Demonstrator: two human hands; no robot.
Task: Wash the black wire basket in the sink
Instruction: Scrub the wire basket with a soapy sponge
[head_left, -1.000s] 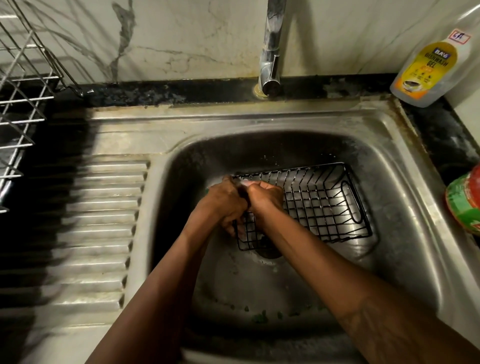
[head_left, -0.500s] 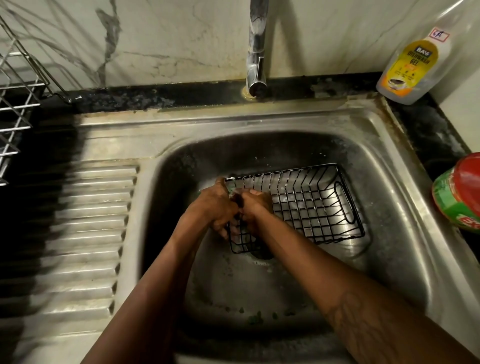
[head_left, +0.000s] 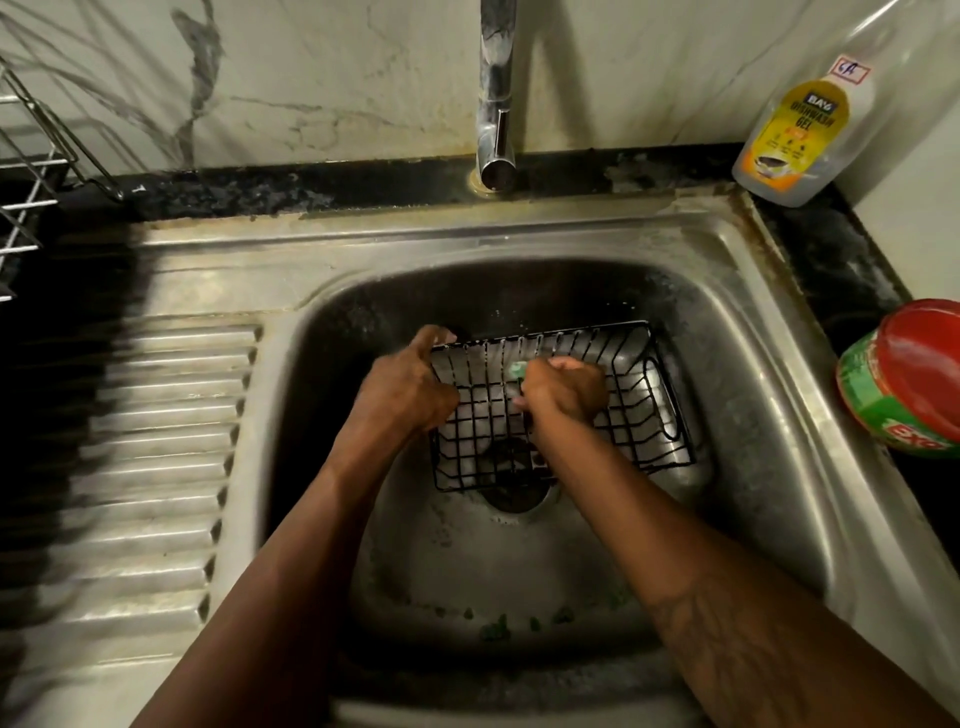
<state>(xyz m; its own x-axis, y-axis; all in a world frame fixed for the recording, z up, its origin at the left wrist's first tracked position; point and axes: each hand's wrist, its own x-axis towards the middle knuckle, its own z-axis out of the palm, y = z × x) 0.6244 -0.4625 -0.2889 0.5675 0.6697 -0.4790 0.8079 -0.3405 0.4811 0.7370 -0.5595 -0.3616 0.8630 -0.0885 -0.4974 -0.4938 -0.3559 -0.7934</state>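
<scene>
Head view: left hand (head_left: 402, 397), fingers curled over the left rim of black wire basket (head_left: 641, 415). Basket sits flat in sink (head_left: 758, 415), over the drain, toward the back edge. Right hand (head_left: 563, 392) is inside the basket, fingers clenched round green scrub pad (head_left: 517, 370).

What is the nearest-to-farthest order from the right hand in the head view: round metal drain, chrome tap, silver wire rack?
1. Round metal drain, just below the right hand.
2. Chrome tap, behind the sink.
3. Silver wire rack, far left.
</scene>
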